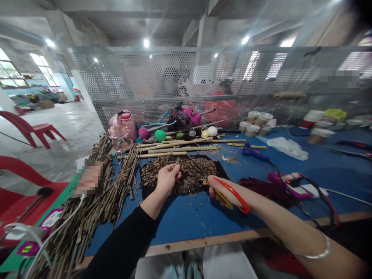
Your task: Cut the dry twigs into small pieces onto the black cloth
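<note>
At far left, a red chair (20, 178) stands beside the desk (180, 223). Next to it, a bundle of dry stalks (99, 207) lies along the left side of the desk, with a white cable (59, 226) running across it. Behind the bundle stands a pink bottle (132, 126).

To the right, your left hand (167, 179) is positioned over dry plant fragments (151, 168) spread on a black mat (147, 192). Its fingers are drawn together at the tips; you cannot tell from this view whether a fragment sits between them. Beyond the mat, locate the bamboo rods (186, 149), lying crosswise, and behind them several yarn balls, including a green ball (160, 135) and a white ball (212, 131).

Your right hand (215, 192) is at the right edge of the mat, fingers clamped on the handles of the scissors (235, 190), one red and one yellow. The blades point away from you and leftward, above the fragments and near your left hand.

Farther right are a blue corded tool (255, 152), a dark red cloth (261, 188), paper cups (252, 130) and a white plastic bag (287, 147).
</note>
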`<state>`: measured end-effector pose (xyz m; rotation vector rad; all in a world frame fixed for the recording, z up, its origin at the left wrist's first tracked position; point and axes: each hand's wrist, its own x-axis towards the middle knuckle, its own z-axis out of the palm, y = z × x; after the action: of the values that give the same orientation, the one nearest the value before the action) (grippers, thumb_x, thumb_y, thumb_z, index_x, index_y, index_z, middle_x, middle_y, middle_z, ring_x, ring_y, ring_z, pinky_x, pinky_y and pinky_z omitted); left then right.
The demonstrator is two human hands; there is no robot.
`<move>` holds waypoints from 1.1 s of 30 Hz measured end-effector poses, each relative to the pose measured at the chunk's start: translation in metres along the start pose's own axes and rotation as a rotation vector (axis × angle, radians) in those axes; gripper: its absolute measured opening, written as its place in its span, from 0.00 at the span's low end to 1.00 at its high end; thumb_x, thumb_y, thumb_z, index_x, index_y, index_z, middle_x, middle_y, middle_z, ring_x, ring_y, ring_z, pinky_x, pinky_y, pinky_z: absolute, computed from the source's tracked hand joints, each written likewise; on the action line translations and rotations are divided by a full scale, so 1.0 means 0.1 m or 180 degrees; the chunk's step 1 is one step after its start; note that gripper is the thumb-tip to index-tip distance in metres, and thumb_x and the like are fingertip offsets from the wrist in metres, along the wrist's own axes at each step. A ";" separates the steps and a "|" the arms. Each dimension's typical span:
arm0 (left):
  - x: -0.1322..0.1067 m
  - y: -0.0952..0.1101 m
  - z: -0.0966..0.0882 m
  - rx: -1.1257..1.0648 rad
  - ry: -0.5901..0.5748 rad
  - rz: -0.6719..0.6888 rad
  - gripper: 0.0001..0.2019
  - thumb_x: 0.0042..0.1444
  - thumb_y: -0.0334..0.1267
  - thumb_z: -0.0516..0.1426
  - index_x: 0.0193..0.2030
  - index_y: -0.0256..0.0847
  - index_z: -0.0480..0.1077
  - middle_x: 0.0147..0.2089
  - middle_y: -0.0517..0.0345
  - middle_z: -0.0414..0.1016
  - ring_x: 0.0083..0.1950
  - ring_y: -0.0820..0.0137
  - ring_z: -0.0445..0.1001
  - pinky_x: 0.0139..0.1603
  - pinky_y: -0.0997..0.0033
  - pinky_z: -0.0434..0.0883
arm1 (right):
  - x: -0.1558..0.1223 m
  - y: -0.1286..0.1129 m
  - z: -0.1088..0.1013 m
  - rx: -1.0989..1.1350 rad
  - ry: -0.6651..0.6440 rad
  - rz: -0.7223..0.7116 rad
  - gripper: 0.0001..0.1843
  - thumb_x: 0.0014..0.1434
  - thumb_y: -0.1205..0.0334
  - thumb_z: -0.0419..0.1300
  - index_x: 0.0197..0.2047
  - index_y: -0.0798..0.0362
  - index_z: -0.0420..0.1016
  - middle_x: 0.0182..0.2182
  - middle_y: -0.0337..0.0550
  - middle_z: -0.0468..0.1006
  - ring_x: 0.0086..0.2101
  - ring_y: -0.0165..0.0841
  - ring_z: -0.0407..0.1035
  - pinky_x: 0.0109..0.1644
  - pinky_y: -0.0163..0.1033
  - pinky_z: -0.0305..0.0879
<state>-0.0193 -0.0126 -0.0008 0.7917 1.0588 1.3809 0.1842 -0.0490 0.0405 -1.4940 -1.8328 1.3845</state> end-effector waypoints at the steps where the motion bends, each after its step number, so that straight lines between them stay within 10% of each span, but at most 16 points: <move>1: -0.02 0.00 0.01 0.0061 -0.0054 0.0003 0.19 0.38 0.44 0.65 0.33 0.32 0.69 0.19 0.64 0.66 0.20 0.81 0.64 0.23 0.81 0.62 | -0.01 0.02 0.02 -0.0151 0.0004 -0.0106 0.28 0.53 0.33 0.45 0.30 0.52 0.65 0.23 0.38 0.68 0.19 0.26 0.59 0.19 0.30 0.58; 7: -0.13 0.02 0.07 0.0356 -0.0446 -0.0287 0.16 0.38 0.43 0.65 0.29 0.32 0.70 0.19 0.63 0.66 0.20 0.81 0.64 0.23 0.80 0.63 | 0.04 -0.08 0.13 -0.0562 0.0275 -0.0702 0.27 0.55 0.35 0.44 0.23 0.51 0.60 0.17 0.34 0.60 0.18 0.26 0.53 0.19 0.32 0.52; 20: -0.09 -0.01 0.06 -0.0089 -0.0303 -0.0499 0.15 0.39 0.42 0.66 0.24 0.33 0.67 0.19 0.64 0.64 0.19 0.82 0.63 0.23 0.82 0.64 | 0.06 0.01 0.13 -0.0243 0.0310 -0.0491 0.29 0.55 0.34 0.44 0.27 0.52 0.67 0.15 0.34 0.61 0.16 0.26 0.54 0.19 0.33 0.51; 33: -0.11 -0.05 0.07 0.0328 -0.0481 -0.0617 0.14 0.40 0.41 0.65 0.26 0.31 0.70 0.18 0.64 0.65 0.19 0.82 0.62 0.23 0.81 0.64 | 0.09 -0.06 0.16 -0.1502 0.0366 -0.0754 0.28 0.56 0.39 0.48 0.16 0.52 0.58 0.14 0.33 0.57 0.18 0.26 0.52 0.24 0.34 0.48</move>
<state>-0.0099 -0.0231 -0.0019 0.8321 1.0650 1.0931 0.1656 -0.0475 0.0360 -1.4630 -2.2772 0.7723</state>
